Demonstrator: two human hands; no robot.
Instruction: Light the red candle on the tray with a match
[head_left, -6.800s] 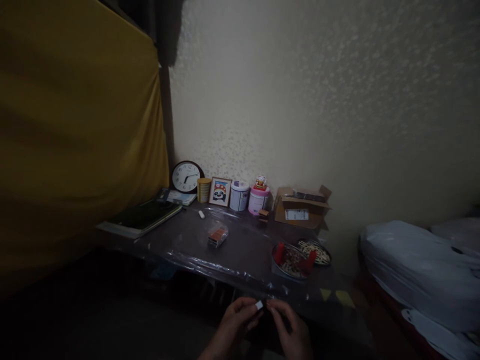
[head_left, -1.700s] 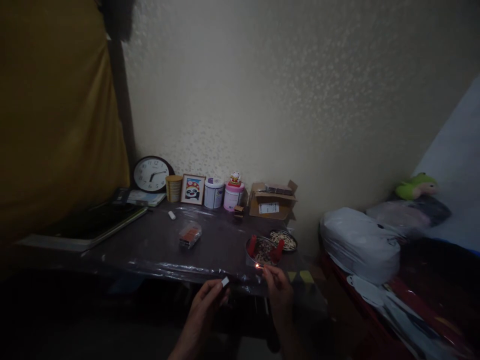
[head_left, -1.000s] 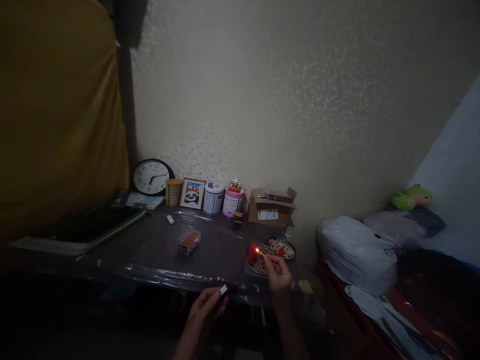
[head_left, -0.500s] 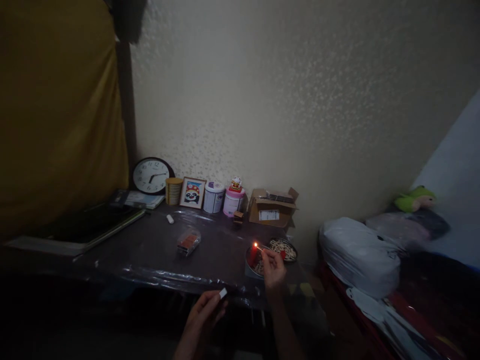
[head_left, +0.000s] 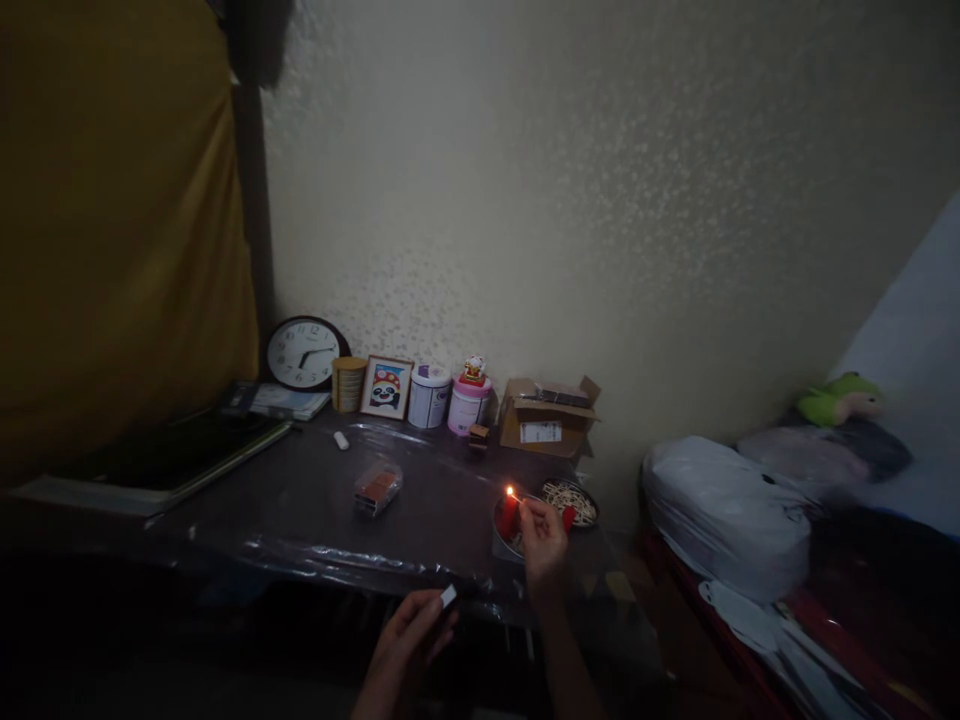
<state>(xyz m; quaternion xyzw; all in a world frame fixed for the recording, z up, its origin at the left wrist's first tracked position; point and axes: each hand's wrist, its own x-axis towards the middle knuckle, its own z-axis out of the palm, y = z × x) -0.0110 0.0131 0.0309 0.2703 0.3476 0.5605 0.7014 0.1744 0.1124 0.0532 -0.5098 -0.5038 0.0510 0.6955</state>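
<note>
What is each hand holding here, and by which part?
Right hand pinches a lit match by its unlit end; left hand holds a matchbox by its sides.

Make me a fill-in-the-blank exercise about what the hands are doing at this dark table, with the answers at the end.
1. The right hand holds a burning ____ whose flame touches the top of the short red candle.
2. The left hand holds a small white ____.
3. The round white wall clock leans at the ____ end of the row along the wall.
4. The open brown cardboard box stands ____ the round metal dish holding the candle.

Answers: match; matchbox; left; behind
</note>
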